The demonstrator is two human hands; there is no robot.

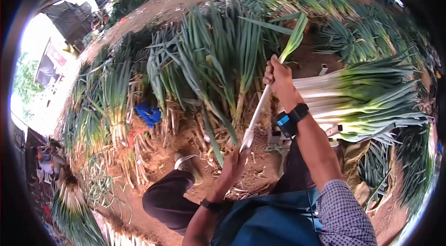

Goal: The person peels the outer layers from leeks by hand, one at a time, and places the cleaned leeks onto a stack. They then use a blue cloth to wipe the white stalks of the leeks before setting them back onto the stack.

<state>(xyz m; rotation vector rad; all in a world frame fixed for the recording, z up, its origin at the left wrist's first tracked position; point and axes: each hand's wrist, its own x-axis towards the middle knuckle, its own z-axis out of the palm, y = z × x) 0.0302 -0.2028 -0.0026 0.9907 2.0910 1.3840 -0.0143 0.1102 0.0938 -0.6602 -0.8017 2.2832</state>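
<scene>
A long green onion (260,108) slants across the middle of the view, its white shaft low and its pale green top (296,37) pointing up to the right. Closed around its upper part is my right hand (279,78). My left hand (234,164) closes at the lower end, where whitish outer skin seems bunched; the fingers partly hide it. A dark green leaf (213,141) hangs down beside my left hand. To the right of my right hand, cleaned green onions (357,99) lie in a thick stack, white ends toward me.
Unpeeled green onions (200,55) stand in rows ahead and to the left. More bundles (297,0) lie at the back. A metal frame (334,130) supports the stack on the right. Blue cloth (147,115) lies among the bundles. Peelings litter the dirt floor (186,127).
</scene>
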